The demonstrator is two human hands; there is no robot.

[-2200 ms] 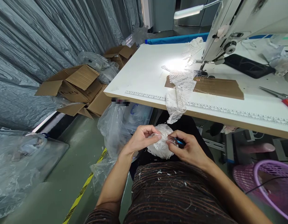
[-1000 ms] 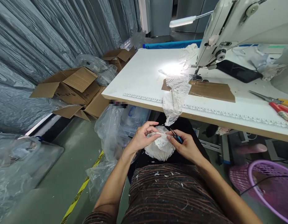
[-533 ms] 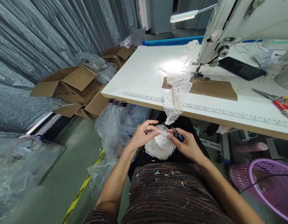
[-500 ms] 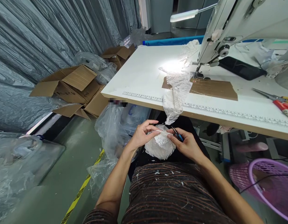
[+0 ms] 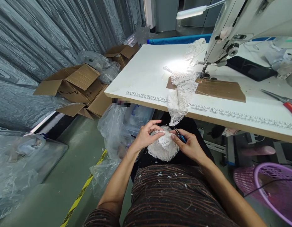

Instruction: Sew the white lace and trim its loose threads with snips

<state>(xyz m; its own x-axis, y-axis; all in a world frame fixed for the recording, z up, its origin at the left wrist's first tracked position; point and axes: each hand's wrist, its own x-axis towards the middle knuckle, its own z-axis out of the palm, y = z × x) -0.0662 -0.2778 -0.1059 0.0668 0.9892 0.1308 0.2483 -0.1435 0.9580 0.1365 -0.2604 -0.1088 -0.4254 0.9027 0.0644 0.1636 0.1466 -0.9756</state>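
Note:
Over my lap, my left hand (image 5: 146, 136) pinches the upper edge of a bundle of white lace (image 5: 163, 149). My right hand (image 5: 189, 145) grips the same edge from the right and also holds small blue-handled thread snips (image 5: 180, 135), blades pointing up and left. A strip of the white lace trim (image 5: 181, 94) hangs off the front edge of the white sewing table (image 5: 146, 72) and runs back under the needle of the sewing machine (image 5: 242, 22).
Brown cardboard (image 5: 220, 89), a black phone (image 5: 251, 67) and red-handled scissors (image 5: 284, 101) lie on the table. Open cardboard boxes (image 5: 75, 85) and clear plastic bags (image 5: 117, 129) crowd the floor at left. A pink basket (image 5: 275, 186) stands at lower right.
Both hands have stayed on the lace bundle, shifting their grip slightly along its top edge. The view has drifted a little.

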